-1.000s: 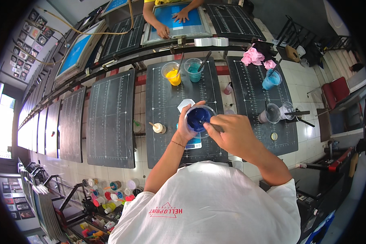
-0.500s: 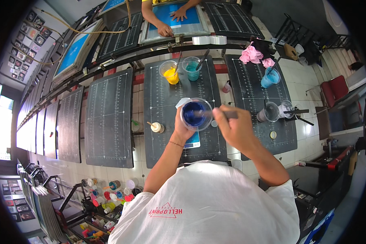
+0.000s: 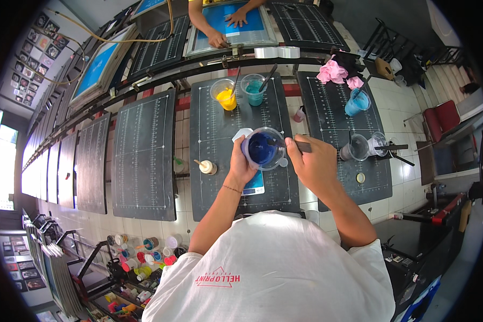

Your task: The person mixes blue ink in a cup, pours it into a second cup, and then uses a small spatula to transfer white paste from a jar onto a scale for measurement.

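Note:
My left hand (image 3: 242, 163) is wrapped around a clear plastic cup (image 3: 280, 156) with dark blue ink (image 3: 261, 152) inside, tilted so that its mouth shows. In my right hand (image 3: 317, 165) is a dark flat stirring stick (image 3: 304, 146), pinched near its upper end; its lower end dips into the cup at the right side. Below the cup, partly covered by my left hand, a blue and white flat device like a small scale (image 3: 256, 185) lies on the black board (image 3: 220, 196). Beyond stand a cup of yellow ink (image 3: 227, 101) and a cup of teal ink (image 3: 254, 95), each with a stick.
A small cream jar (image 3: 208, 167) stands left of my hand. The right board holds a light blue cup (image 3: 357, 103), clear cups (image 3: 354, 147) and pink cloth (image 3: 333, 72). Across the rail, another person's hands (image 3: 218, 38) rest on a framed screen (image 3: 209, 24).
The cup has moved slightly right and tilts more. The stick, blurred across the cup's middle before, is now sharper and at its right side. My right hand has shifted slightly.

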Tool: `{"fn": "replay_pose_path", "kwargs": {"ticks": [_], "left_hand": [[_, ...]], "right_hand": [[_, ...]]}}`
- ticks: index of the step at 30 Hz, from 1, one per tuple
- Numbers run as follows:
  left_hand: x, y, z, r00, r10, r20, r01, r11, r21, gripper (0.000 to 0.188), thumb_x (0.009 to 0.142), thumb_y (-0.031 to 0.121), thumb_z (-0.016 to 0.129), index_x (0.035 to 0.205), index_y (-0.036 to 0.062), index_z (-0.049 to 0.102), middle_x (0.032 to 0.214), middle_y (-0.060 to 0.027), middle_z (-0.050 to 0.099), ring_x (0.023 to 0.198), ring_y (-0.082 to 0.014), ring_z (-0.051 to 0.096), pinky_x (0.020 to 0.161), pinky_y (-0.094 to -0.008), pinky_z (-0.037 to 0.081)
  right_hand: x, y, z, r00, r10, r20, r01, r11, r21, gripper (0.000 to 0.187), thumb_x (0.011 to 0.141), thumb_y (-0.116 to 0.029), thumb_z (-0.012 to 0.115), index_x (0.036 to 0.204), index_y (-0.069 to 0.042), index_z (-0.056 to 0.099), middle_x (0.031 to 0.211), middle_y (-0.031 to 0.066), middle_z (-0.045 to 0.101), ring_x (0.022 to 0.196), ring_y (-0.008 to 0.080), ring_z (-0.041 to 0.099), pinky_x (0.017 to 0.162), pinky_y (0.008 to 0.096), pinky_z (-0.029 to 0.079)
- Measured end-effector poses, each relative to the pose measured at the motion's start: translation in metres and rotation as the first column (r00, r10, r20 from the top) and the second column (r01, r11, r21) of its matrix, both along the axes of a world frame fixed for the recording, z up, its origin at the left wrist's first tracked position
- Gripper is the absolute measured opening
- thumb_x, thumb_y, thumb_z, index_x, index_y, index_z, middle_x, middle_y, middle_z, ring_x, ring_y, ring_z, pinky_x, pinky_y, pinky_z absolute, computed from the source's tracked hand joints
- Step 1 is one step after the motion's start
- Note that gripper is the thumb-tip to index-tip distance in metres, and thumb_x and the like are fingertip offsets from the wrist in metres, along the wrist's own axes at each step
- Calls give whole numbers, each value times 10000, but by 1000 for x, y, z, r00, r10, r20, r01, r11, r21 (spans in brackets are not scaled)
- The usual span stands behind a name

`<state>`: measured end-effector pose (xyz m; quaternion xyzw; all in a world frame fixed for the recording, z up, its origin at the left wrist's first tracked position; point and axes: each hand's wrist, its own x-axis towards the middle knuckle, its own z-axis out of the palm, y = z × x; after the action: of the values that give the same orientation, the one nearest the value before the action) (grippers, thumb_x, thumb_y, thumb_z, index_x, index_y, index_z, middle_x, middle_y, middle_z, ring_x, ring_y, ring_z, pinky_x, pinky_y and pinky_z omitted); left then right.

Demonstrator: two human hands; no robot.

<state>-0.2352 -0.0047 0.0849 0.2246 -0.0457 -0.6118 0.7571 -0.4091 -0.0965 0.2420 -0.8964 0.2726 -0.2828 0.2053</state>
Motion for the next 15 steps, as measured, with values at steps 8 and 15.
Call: {"fn": "replay_pose_path", "kwargs": {"ticks": [8,15], "left_hand": [[-1,-2,10,998,57,6,-57,997,50,507,1060,400,335,1358,70,579,1301,-107,662,1200,-261,634,1059,-426,512],[10,-1,0,996,66,55,-70,996,59,562,1069,406,295,1500,80,451,1378,-135,612,1234,-272,618,1071,-428,509]], "right_hand": [[-1,2,1,996,79,28,-82,984,157,345,997,-296,617,771,-37,653,606,155,592,578,369,603,550,438,454],[-3,0,-1,995,95,30,-99,981,170,336,1000,-279,617,778,-28,647,651,143,612,546,372,570,549,435,448]]}}
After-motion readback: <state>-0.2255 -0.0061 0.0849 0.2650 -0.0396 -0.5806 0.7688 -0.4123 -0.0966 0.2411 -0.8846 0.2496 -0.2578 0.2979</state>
